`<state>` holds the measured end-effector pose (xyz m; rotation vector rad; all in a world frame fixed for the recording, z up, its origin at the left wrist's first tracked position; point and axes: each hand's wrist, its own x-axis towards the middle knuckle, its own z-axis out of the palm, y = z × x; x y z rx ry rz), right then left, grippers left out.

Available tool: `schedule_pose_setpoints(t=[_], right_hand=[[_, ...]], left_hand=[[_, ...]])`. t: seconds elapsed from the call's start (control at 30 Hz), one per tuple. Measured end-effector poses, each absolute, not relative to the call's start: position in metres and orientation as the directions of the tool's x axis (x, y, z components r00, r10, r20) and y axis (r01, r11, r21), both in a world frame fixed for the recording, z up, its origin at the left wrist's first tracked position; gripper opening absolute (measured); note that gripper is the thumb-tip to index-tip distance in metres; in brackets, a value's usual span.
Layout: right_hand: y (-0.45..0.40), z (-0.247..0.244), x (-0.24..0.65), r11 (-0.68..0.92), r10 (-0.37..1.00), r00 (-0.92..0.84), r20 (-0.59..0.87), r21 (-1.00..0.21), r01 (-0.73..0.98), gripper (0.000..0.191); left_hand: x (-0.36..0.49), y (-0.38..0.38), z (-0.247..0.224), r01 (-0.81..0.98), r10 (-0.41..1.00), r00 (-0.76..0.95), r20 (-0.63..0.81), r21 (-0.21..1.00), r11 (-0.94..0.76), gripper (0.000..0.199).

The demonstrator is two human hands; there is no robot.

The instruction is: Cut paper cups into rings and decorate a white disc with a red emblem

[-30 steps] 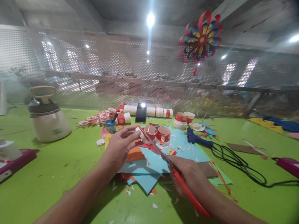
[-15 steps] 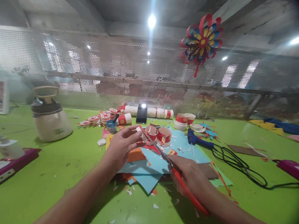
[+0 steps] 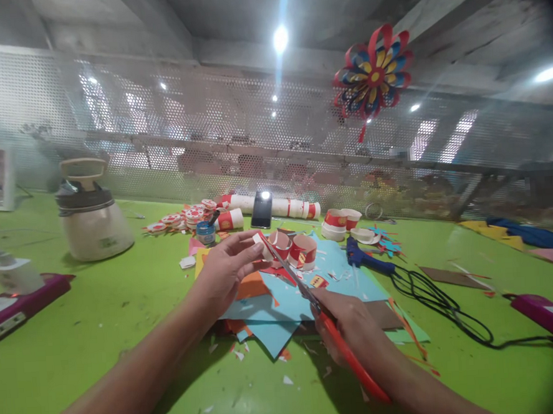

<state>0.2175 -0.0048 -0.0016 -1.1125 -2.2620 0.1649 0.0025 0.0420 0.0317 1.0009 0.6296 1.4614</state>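
Green table (image 3: 179,381): it spread beneath both hands and all the craft materials.
Blue paper (image 3: 282,306): sheets lay layered at the middle of the table, over orange and brown pieces.
Pale pot (image 3: 95,227): it stood upright at the left, dark-topped, with a beige handle.
Red-handled scissors (image 3: 329,328): they slanted up and leftward, tips at the piece in the left hand; I could not tell how far the blades were parted.
Right hand (image 3: 351,318): its fingers were curled around the scissors' handles.
Left hand (image 3: 226,266): thumb and fingers were pinched together on a small piece.
Cup rings (image 3: 302,253): two, red and white, sat on the blue paper just beyond the scissors.
White-and-red piece (image 3: 263,248): it was between the left fingertips, above the paper.
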Motion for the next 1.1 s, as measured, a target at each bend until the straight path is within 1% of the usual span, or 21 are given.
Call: schedule_pose_setpoints(t=[0.13, 0.33, 0.77, 1.0, 1.1], right_hand=[[-0.0055, -0.0017, 0.2177, 0.616, 0.773, -0.448, 0.449, -0.361, 0.7, 0.016], [-0.0051, 0.0, 0.2167, 0.603, 0.783, -0.448, 0.432, -0.347, 0.719, 0.015], [-0.0043, -0.0014, 0.219, 0.602, 0.79, -0.45, 0.417, -0.387, 0.698, 0.016], [-0.0046, -0.0031, 0.2193, 0.59, 0.795, -0.449, 0.407, -0.353, 0.726, 0.016], [-0.005, -0.0036, 0.2186, 0.59, 0.794, -0.45, 0.408, -0.342, 0.731, 0.019]], left_hand=[[0.0023, 0.0425, 0.0324, -0.504, 0.972, 0.076, 0.221, 0.85, -0.154, 0.026], [-0.0036, 0.0454, 0.033, -0.505, 0.985, 0.044, 0.168, 0.854, -0.123, 0.024], [0.001, 0.0445, 0.0318, -0.512, 0.984, 0.042, 0.176, 0.849, -0.13, 0.023], [0.0004, 0.0446, 0.032, -0.499, 0.984, 0.045, 0.172, 0.857, -0.127, 0.021], [0.0002, 0.0448, 0.0319, -0.503, 0.984, 0.053, 0.171, 0.856, -0.121, 0.022]])
